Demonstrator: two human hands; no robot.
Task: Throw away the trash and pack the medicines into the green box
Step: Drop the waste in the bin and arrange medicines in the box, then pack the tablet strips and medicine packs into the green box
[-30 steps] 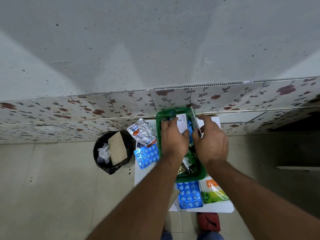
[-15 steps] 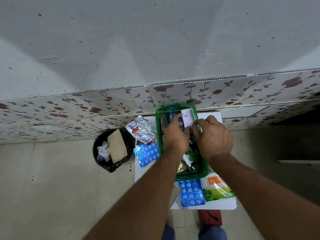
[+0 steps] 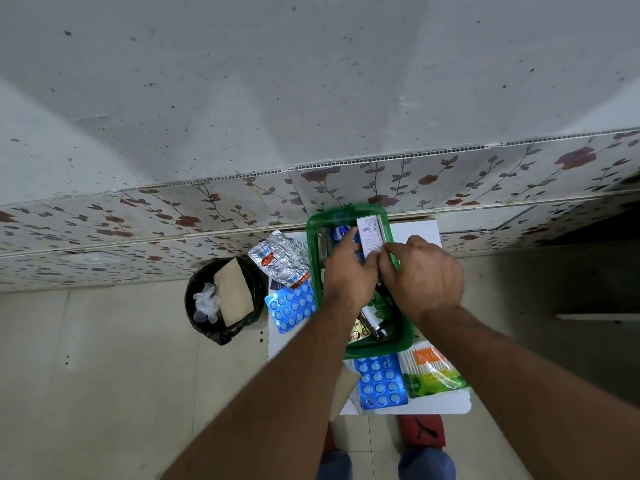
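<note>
The green box (image 3: 313, 251) stands on a small white table (image 3: 424, 232) against the wall. My left hand (image 3: 348, 275) and my right hand (image 3: 424, 275) are both inside it, fingers pinched on a white medicine carton (image 3: 370, 232) that lies along the box's far right side. A green tube and a dark bottle (image 3: 375, 315) lie in the near half of the box. A blue blister pack (image 3: 291, 306) and silver pill strips (image 3: 280, 259) lie left of the box. Another blue blister pack (image 3: 381, 381) lies in front of it.
A black trash bin (image 3: 223, 299) with a brown card and crumpled plastic inside stands on the floor left of the table. A pack of cotton swabs (image 3: 433, 372) lies at the table's near right corner. My red-slippered feet (image 3: 422, 429) show below the table edge.
Both hands have shifted the white carton toward the right wall of the green box and lowered it. The camera view has tilted slightly downward.
</note>
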